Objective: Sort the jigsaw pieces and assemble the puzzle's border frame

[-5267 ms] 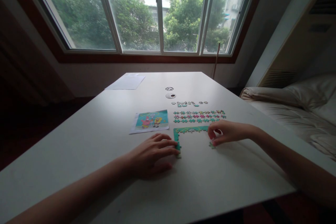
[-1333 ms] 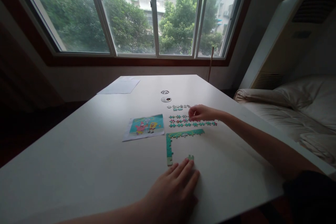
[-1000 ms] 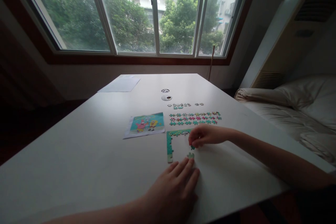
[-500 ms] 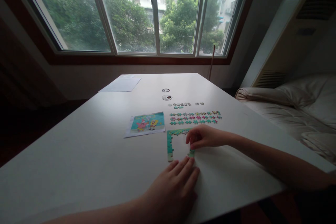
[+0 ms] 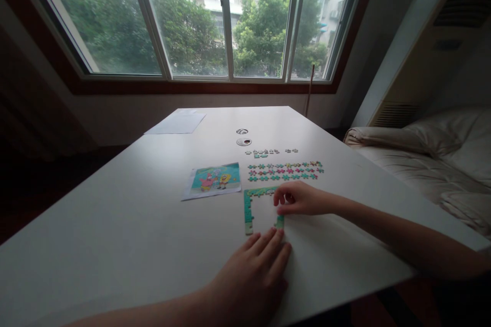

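Note:
A partly assembled jigsaw puzzle border [image 5: 248, 209], green and teal, lies on the white table with its middle bare. My left hand [image 5: 257, 271] lies flat with fingers stretched out, the fingertips at the lower right end of the border. Over the border's right side is my right hand [image 5: 301, 199], its fingers curled toward the thumb; whatever may be between them is hidden. Loose jigsaw pieces [image 5: 284, 171] lie in rows beyond the right hand. Left of them is a reference picture sheet [image 5: 215, 179] with cartoon figures.
Further off, a few more rows of pale pieces [image 5: 264, 152] sit near two round metal table fittings [image 5: 244, 142]. White paper [image 5: 175, 123] lies at the table's far left corner. A sofa [image 5: 414, 158] stands to the right, and a window [image 5: 230, 20] is ahead.
My right hand has shifted very slightly right, its fingertips lifting a little off the border's inner edge. My left hand stays at the lower right end.

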### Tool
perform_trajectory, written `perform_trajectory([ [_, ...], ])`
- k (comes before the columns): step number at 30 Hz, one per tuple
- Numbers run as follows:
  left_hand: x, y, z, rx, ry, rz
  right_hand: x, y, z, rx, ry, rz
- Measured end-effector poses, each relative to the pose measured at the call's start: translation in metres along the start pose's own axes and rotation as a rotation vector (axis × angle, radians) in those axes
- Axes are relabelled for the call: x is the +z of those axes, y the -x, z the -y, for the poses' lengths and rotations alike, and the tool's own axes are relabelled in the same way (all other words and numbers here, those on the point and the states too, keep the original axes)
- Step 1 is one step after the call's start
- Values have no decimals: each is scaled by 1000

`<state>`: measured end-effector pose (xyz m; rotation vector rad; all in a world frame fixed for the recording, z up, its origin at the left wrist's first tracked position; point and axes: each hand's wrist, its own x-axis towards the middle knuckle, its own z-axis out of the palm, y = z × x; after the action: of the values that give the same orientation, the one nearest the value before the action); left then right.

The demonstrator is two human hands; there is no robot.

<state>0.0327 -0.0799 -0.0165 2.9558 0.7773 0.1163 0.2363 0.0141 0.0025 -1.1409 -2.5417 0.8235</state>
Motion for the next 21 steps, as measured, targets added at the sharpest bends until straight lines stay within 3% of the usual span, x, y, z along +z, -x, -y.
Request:
perform_trajectory([
  [11, 8, 3, 0, 17, -95, -74, -7, 4, -4, -96, -38, 175],
  [21, 6, 2, -2, -2, -140, -86, -1, 3, -9, -67, -31, 162],
])
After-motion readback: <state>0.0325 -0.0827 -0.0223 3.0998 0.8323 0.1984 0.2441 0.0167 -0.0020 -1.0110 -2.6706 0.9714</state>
